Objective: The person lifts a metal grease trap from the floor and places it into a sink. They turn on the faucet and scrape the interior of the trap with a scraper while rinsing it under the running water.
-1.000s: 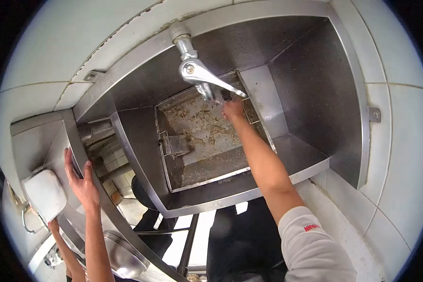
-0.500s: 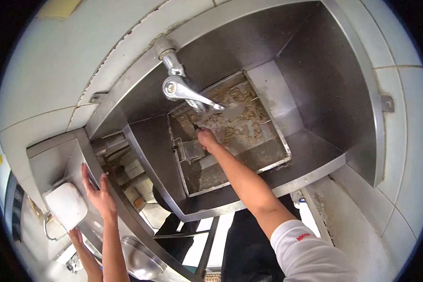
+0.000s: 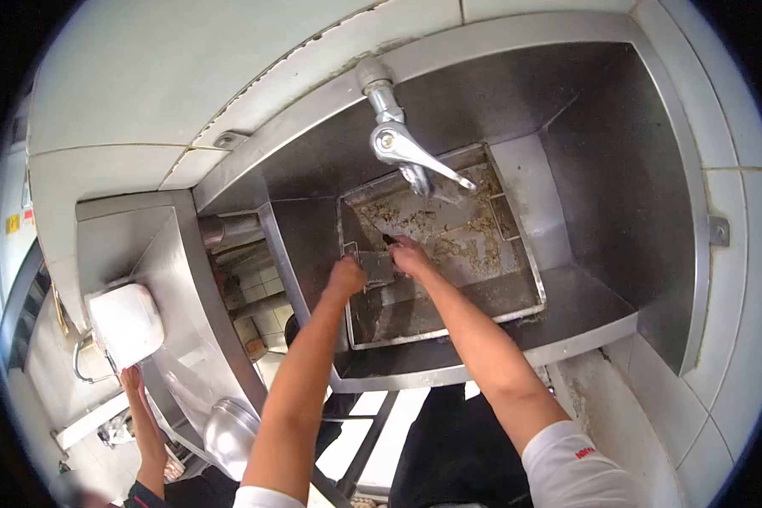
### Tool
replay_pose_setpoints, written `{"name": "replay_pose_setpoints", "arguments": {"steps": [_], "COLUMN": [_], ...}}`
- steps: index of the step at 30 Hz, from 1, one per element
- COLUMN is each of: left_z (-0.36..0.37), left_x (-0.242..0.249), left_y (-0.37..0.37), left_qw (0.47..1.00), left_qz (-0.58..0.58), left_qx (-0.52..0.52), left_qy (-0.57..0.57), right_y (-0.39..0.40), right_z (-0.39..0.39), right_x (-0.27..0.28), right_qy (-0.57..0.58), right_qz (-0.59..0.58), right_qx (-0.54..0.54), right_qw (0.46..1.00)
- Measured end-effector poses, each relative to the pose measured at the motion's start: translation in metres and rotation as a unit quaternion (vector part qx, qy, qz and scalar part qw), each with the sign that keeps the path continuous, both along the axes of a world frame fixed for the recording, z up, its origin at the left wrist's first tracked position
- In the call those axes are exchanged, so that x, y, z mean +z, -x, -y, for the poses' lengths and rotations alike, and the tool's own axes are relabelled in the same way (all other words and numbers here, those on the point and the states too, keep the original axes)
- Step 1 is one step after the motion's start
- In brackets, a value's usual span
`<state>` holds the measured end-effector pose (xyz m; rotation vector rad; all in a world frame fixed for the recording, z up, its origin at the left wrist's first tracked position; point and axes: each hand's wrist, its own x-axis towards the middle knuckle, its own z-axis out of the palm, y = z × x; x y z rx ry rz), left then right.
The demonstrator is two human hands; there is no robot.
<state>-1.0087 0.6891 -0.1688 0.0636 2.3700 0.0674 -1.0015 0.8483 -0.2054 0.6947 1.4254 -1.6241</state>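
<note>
My right hand [image 3: 407, 256] is closed around the dark handle of a flat scraper [image 3: 379, 267], its blade pointing down inside a shallow metal tray [image 3: 527, 258]. Wet brownish scraps and murky water cover the bottom of this tray, which lies in a deep steel sink [image 3: 622, 195]. At the tray's left side my left hand [image 3: 346, 277] is closed at the wire handle [image 3: 350, 247], close to the scraper blade. Its fingertips are partly hidden. A second wire handle [image 3: 504, 218] stands at the right side.
A lever tap [image 3: 398, 146] juts out over the tray. Another person's hand [image 3: 131, 378] touches a white container [image 3: 127, 324] in a smaller steel basin [image 3: 165, 254] at left. A shiny metal bowl [image 3: 231, 432] lies below. Pipes [image 3: 229, 233] run between the sinks.
My left hand, open over the left basin before, has moved right to the tray's handle and closed. The right hand still holds the scraper. The view has shifted left.
</note>
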Motion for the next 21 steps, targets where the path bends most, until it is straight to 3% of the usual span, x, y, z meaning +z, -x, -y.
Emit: {"name": "replay_pose_setpoints", "arguments": {"steps": [2,5,9,11,21], "left_z": [-0.001,-0.011,-0.005,0.0,-0.005], "left_x": [-0.029,-0.027,-0.039,-0.05,-0.048], "left_y": [-0.013,-0.017,-0.025,-0.031,-0.038], "left_qw": [0.997,0.985,0.989,0.99,0.984], "left_qz": [0.008,-0.006,-0.007,-0.059,-0.097], "left_qx": [0.057,0.141,0.11,0.087,0.129], "left_qy": [0.051,0.096,0.098,0.089,0.073], "right_y": [0.002,0.009,0.017,0.018,0.011], "right_z": [0.013,0.037,0.049,0.053,0.018], "right_x": [-0.02,-0.054,-0.056,-0.059,-0.105], "right_qy": [-0.066,-0.148,-0.175,-0.167,-0.264], "right_qz": [-0.112,-0.16,-0.129,-0.13,-0.184], "right_qx": [0.037,0.094,0.113,0.044,-0.053], "right_qw": [0.991,0.971,0.969,0.976,0.945]}}
